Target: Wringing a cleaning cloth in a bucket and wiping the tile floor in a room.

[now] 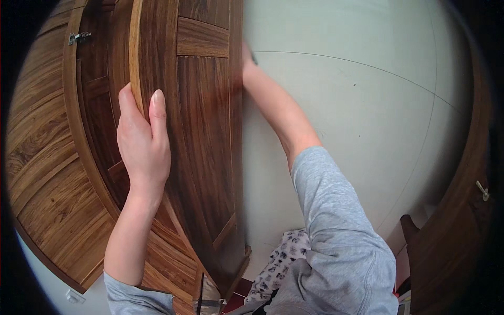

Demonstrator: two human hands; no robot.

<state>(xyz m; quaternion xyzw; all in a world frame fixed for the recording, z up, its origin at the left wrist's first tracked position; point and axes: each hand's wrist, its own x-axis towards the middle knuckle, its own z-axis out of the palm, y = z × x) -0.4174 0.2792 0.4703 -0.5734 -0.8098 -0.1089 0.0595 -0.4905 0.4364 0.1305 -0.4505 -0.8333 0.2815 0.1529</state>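
My left hand (144, 144) is closed round the pale edge of a dark brown wooden panelled door (202, 121). Its thumb lies along the near face, and the other fingers wrap to the far side. Stretched forward over the floor, my right arm reaches to the door's right side. Only a bit of my right hand (248, 55) shows there, beside the door's edge. Its fingers are hidden behind the wood, so whether they hold anything is not visible. Left of the door is a brown wooden cabinet (44, 157) with a metal hinge (80, 38) on its frame.
Pale floor tiles (357, 110) with dark joint lines spread to the right. Dark wooden furniture (446, 252) with a small light handle (483, 191) stands at the far right. Patterned trousers (283, 260) show below, and a white wall socket (75, 296) at lower left.
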